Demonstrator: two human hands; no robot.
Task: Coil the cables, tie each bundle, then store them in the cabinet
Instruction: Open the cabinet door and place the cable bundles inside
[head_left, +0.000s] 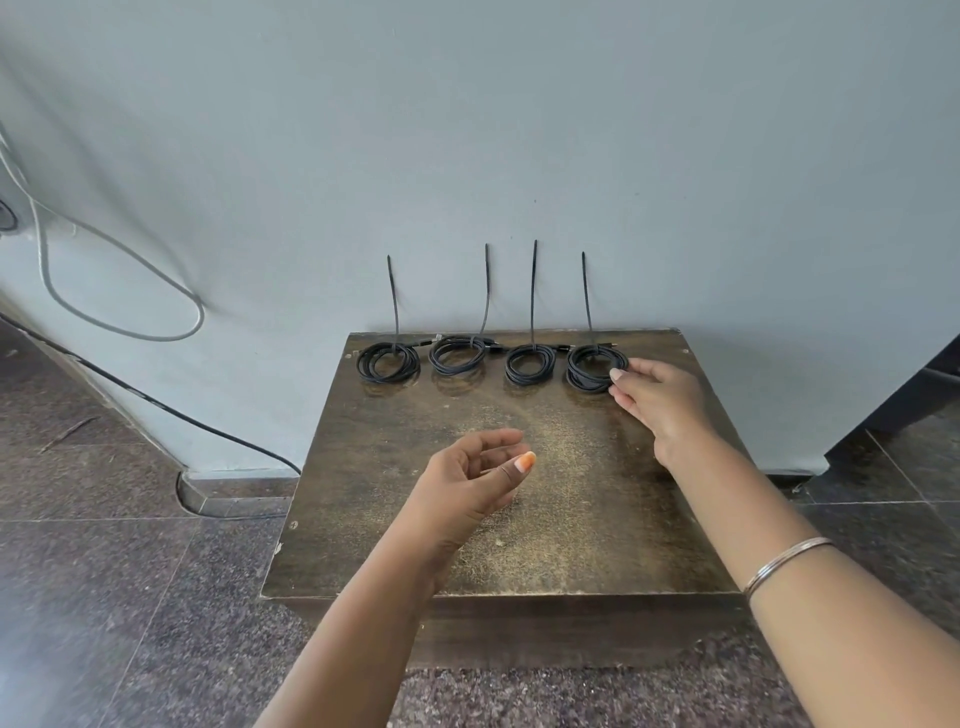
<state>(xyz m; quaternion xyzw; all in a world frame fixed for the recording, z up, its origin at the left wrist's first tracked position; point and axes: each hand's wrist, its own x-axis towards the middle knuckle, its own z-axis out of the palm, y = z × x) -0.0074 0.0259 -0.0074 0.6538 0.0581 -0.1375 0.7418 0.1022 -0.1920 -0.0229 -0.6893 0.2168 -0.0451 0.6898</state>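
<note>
Your four black cable coils sit in a row along the back edge of the worn wooden table (519, 519), close to the wall, and each looks tied, with a long zip-tie tail standing up against the grey wall. Your right hand (657, 402) is at the rightmost coil (592, 368), fingertips curled onto its right rim in what looks like a light pinch, though you can't quite tell from here whether the thumb is under the loops. Your left hand (467, 478) hovers over the middle of the table with its fingers loosely curled and holding nothing. The likely trouble comes at the lift: if you take only a few outer turns, a loose tie could let the loops slide and the bundle splay open, so try to get your grip near the tie. The coil's tail (587, 291) is long and springy; it may snag the neighbouring coil (530, 366), just beside it, or drag its own free plug end across the others and knock the second coil (457, 356) or the leftmost coil (388, 364) out of line. No cabinet shows here, so you will have to carry each bundle out of view; carrying several at once could tangle the tails.
</note>
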